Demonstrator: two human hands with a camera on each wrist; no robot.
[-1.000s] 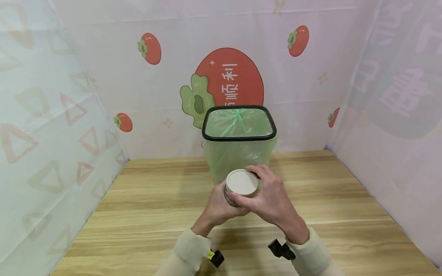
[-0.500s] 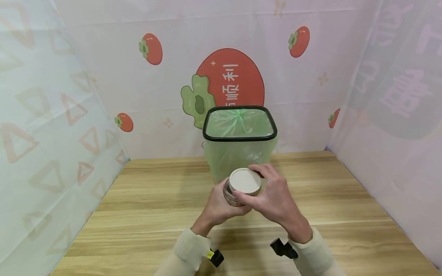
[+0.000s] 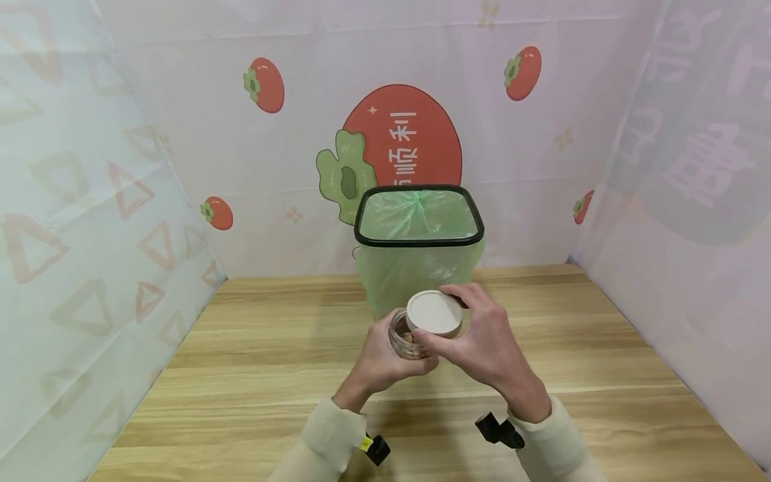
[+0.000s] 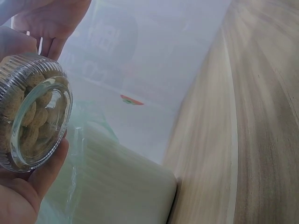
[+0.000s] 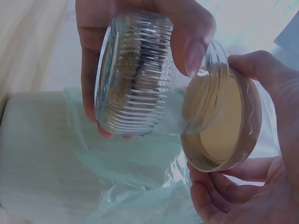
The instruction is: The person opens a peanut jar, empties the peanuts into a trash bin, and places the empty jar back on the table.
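My left hand [image 3: 381, 358] grips a clear ribbed glass jar [image 5: 135, 79] above the table, in front of the bin. Brownish round pieces [image 4: 35, 121] lie inside, seen through the jar's base in the left wrist view. My right hand [image 3: 484, 341] holds a cream-coloured round lid [image 3: 435, 312] by its edge, thumb near and fingers far. The lid sits off to the right of the jar's mouth, tilted, and overlaps part of the opening in the head view. In the right wrist view the lid's hollow underside faces the jar's threaded neck.
Behind the hands stands a bin [image 3: 418, 268] lined with a green plastic bag, held by a black rim [image 3: 419, 243]. Patterned cloth walls [image 3: 289, 147] enclose the wooden table [image 3: 253, 375] at the back and sides.
The lid has come off the jar's mouth and moved right with my right hand, uncovering the contents. My left hand and the jar stay nearly in place.
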